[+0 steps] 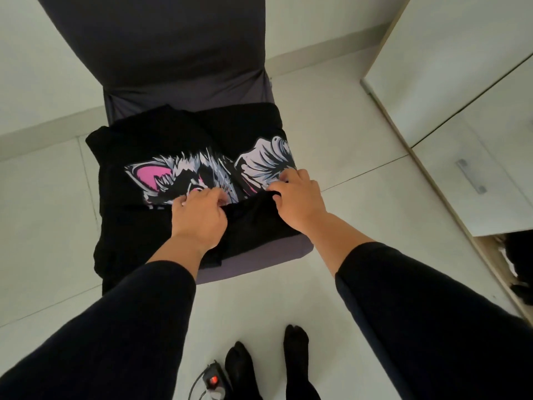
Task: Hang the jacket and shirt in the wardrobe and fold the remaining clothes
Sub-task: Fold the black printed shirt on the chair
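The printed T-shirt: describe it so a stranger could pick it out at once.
Find the grey chair in the middle of the white tiled floor; a heap of black clothes covers its seat. The T-shirt lies on top, with the left hand and right hand gripping its near folded edge. It alone carries a print: a white and grey animal with a pink ear.

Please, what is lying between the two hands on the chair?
In the head view, only the black T-shirt lies between the left hand and right hand: its folded black hem edge and part of the cat print. Both hands grip that edge.
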`<state>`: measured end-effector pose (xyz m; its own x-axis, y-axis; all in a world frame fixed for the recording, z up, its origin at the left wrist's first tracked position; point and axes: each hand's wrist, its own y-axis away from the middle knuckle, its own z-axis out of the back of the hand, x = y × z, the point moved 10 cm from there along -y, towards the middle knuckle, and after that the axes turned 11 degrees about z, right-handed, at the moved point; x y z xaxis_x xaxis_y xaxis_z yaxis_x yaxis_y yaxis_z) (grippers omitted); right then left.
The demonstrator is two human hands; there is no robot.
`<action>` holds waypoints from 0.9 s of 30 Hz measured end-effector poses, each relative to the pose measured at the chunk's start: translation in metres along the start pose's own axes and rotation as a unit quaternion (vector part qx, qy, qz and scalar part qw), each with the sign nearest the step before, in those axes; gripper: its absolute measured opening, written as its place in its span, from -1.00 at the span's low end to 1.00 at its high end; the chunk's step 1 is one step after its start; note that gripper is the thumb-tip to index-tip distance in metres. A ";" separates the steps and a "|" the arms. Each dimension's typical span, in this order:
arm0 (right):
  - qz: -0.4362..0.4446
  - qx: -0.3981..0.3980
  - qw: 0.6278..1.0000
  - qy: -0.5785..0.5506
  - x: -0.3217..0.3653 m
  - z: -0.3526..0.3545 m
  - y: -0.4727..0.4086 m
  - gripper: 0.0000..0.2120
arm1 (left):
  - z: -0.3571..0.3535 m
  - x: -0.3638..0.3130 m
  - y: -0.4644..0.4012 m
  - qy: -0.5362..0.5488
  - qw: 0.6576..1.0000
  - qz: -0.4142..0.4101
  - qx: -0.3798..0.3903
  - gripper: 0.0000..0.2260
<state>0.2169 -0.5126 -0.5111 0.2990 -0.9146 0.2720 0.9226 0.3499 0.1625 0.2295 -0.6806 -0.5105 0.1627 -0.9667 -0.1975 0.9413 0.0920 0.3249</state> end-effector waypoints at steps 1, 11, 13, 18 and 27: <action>0.009 0.009 1.000 0.005 0.009 -0.003 -0.002 -0.69 | 0.003 0.012 0.000 -0.024 1.000 0.003 -0.009 -0.68; 0.004 -0.032 0.999 -0.013 0.055 -0.002 -0.008 -0.71 | 0.006 0.103 0.022 0.040 0.983 0.155 -0.088 -0.70; 0.020 -0.012 1.000 -0.008 0.065 -0.008 -0.012 -0.69 | 0.007 0.103 0.020 0.021 0.985 0.142 -0.095 -0.69; 0.039 0.049 0.998 0.001 0.083 -0.027 -0.022 -0.70 | 0.018 0.116 0.018 -0.028 0.976 0.175 -0.129 -0.76; 0.027 -0.076 0.997 -0.019 0.102 -0.011 -0.030 -0.68 | 0.028 0.154 0.026 0.114 0.952 0.233 -0.163 -0.73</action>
<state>0.2222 -0.6192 -0.4989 0.3417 -0.8865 0.3121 0.9329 0.3601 0.0016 0.2709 -0.8335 -0.5070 0.6096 -0.7298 -0.3094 0.7872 0.6031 0.1284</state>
